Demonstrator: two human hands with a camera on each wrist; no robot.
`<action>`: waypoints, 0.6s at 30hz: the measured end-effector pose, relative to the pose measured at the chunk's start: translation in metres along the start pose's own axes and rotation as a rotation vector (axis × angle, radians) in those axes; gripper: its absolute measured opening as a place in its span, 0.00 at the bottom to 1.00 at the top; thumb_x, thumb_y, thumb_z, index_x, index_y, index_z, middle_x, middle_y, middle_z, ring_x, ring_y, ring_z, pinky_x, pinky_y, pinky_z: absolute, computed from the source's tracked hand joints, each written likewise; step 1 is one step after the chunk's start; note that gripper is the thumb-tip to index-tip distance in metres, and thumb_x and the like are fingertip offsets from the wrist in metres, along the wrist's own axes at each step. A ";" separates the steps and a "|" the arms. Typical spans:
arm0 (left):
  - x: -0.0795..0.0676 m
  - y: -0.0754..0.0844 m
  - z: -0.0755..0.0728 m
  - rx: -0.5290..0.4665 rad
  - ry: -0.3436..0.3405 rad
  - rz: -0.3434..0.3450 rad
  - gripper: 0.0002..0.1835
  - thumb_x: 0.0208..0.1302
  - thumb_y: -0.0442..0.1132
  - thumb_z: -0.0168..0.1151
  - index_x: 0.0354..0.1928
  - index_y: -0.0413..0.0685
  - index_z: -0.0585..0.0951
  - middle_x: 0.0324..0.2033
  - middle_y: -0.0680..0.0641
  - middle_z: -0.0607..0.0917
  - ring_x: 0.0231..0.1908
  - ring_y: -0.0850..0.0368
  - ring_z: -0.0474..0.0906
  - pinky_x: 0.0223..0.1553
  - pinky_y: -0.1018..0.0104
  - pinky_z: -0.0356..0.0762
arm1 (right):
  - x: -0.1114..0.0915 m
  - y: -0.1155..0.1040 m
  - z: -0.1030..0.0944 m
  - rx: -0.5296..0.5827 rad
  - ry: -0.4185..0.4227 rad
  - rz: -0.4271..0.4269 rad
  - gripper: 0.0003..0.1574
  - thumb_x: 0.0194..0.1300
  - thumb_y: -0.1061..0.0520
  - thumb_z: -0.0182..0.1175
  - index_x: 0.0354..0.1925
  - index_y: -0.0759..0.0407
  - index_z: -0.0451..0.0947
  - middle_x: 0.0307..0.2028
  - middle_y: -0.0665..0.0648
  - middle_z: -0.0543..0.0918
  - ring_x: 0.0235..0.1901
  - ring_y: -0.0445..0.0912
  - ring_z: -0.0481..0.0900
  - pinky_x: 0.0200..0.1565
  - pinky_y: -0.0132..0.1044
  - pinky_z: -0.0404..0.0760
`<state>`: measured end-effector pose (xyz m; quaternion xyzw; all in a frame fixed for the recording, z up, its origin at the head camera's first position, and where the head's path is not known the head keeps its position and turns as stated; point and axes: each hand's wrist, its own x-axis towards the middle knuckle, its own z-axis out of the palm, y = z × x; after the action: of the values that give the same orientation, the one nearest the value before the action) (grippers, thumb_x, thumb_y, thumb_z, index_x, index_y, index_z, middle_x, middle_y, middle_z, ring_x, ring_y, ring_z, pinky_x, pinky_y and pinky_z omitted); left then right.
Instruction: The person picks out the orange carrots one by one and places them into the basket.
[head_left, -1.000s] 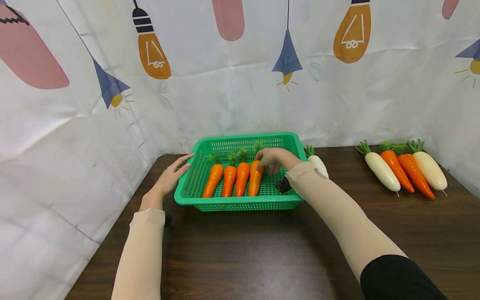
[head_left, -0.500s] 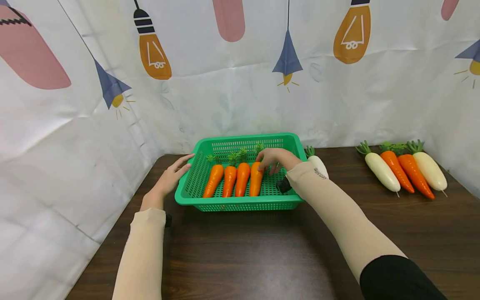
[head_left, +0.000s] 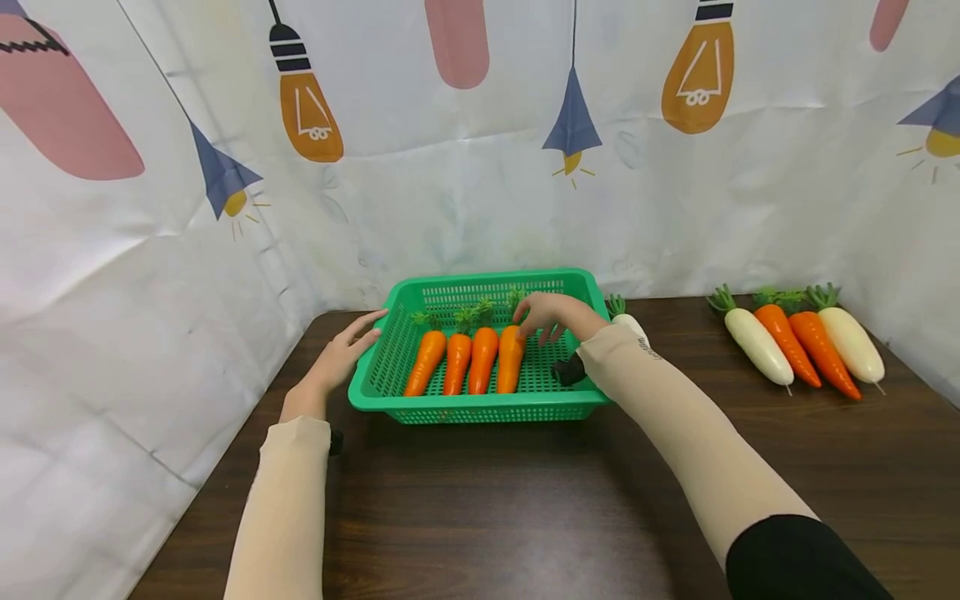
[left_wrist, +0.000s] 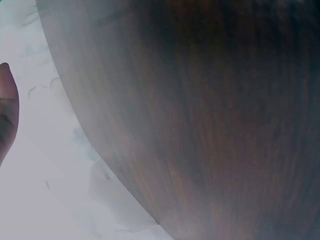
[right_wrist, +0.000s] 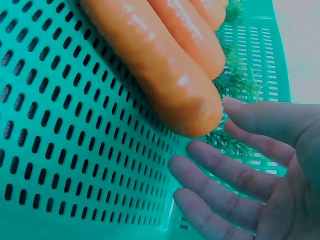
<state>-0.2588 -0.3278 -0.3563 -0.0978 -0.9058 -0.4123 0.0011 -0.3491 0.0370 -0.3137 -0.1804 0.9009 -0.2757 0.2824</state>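
Note:
A green plastic basket sits on the dark table with several orange carrots lying side by side in it, leafy ends to the back. My right hand is inside the basket beside the thick end of the rightmost carrot. In the right wrist view, that hand's spread, slightly bent fingers surround nothing, with the thumb tip close to the carrot's end. My left hand is at the basket's left rim, fingers extended; whether they touch it is hard to tell. The left wrist view shows only part of that hand.
Two white radishes and two carrots lie at the table's right. Another white radish lies just right of the basket, partly behind my right sleeve. A patterned white cloth hangs behind the table.
My right hand's fingers have come off the rightmost carrot, which lies in the basket. The left hand has stayed at the rim. The head view has shifted slightly.

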 end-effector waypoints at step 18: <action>0.001 -0.002 -0.001 0.000 -0.013 0.012 0.33 0.83 0.57 0.43 0.82 0.55 0.56 0.79 0.35 0.50 0.70 0.24 0.58 0.64 0.23 0.55 | -0.041 0.007 -0.019 0.020 0.087 -0.190 0.27 0.77 0.59 0.59 0.70 0.63 0.72 0.62 0.69 0.78 0.47 0.60 0.85 0.48 0.48 0.85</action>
<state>-0.2601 -0.3293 -0.3573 -0.1059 -0.9051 -0.4118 -0.0022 -0.3300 0.0702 -0.2878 -0.2502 0.8884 -0.3176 0.2174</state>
